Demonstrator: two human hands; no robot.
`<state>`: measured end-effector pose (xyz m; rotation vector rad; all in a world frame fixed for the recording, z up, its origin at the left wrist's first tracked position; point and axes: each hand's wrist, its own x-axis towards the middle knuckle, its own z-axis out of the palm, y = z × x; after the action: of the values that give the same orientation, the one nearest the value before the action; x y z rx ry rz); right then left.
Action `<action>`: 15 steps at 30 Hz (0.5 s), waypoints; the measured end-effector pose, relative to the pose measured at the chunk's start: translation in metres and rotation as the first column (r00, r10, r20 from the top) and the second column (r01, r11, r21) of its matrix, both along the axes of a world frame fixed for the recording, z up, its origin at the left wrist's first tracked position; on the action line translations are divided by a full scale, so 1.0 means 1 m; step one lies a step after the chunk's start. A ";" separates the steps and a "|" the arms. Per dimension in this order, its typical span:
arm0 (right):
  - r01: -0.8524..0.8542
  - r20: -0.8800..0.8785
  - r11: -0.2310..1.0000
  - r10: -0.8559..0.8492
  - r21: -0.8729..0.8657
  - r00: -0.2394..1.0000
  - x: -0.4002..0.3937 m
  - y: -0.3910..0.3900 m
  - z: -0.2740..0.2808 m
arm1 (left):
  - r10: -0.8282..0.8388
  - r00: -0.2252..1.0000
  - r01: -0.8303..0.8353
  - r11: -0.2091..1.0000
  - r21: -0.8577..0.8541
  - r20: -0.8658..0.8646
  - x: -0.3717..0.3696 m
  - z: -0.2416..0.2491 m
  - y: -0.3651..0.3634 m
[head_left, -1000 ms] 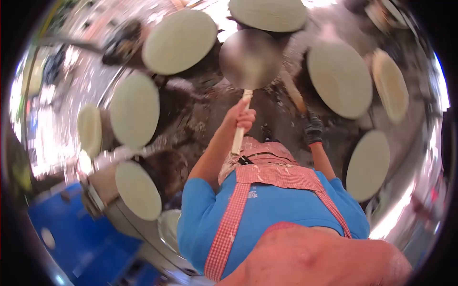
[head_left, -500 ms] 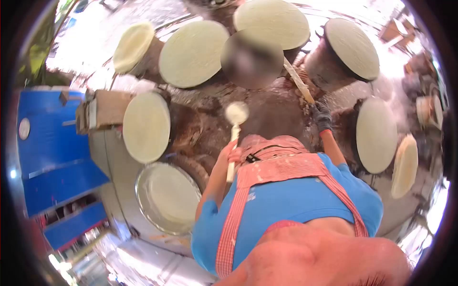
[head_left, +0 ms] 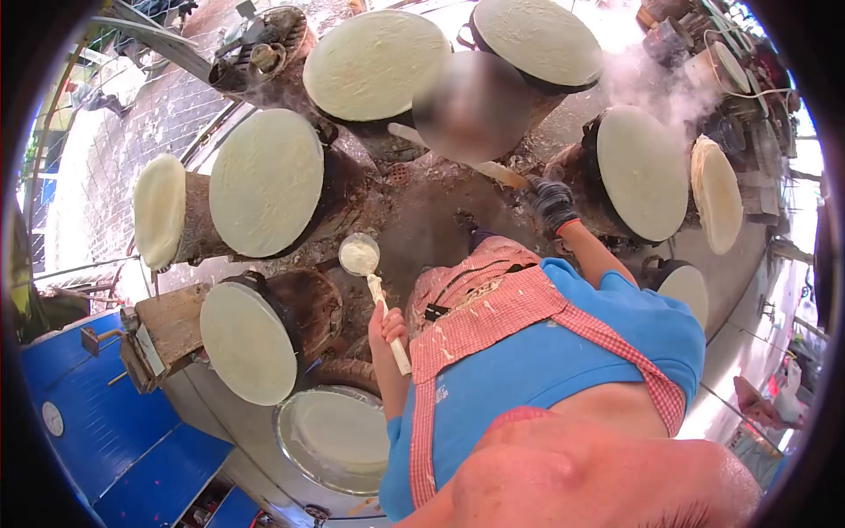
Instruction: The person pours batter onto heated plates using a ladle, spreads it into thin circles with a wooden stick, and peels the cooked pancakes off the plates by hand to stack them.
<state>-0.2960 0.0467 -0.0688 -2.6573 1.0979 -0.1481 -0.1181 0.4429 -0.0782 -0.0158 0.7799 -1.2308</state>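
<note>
My left hand [head_left: 388, 326] is bare and wrapped round the handle of a ladle [head_left: 359, 256], whose bowl holds pale batter. The ladle sits low in front of me, at the left of my red checked apron [head_left: 493, 308]. My right hand [head_left: 553, 205], in a dark grey glove, grips a long wooden spatula [head_left: 503, 174]. Its blade points left; part of it is hidden by a blurred disc. Closest to the right hand is a round griddle [head_left: 642, 174] covered with a pale sheet of batter. Another coated griddle [head_left: 267, 183] lies beyond the ladle.
Several more coated griddles on drum stoves ring me, such as one at the top [head_left: 378, 66] and one at the left [head_left: 248, 343]. A wide basin [head_left: 280, 440] stands at lower left. Steam rises at upper right. Blue panels [head_left: 97, 414] and a wooden box [head_left: 172, 321] are at left.
My view has turned right, so the stoves have swung leftward round me. The spatula now points left instead of up. My left hand and the ladle sit further left and lower.
</note>
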 end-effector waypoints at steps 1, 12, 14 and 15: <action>-0.014 -0.005 0.998 0.015 0.059 1.000 0.008 -0.004 0.000 | 0.017 0.998 -0.011 0.995 -0.102 0.058 0.000 0.000 -0.011; -0.624 -0.054 0.723 0.640 -0.295 0.767 0.222 -0.112 0.000 | 0.090 0.996 -0.091 0.993 -0.076 -0.024 -0.024 0.014 -0.100; -0.719 0.010 0.544 0.800 -0.433 0.600 0.261 -0.137 -0.019 | 0.090 0.996 -0.091 0.994 -0.055 -0.030 -0.034 0.002 -0.099; -0.801 -0.109 0.463 0.838 -0.380 0.535 0.275 -0.145 -0.022 | 0.074 0.995 -0.081 0.992 -0.095 -0.069 -0.040 -0.004 -0.099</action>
<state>-0.0207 -0.0985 -0.0907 -3.1494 -0.4222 -0.3115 -0.1577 0.3443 -0.0821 -0.1658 0.7680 -1.1982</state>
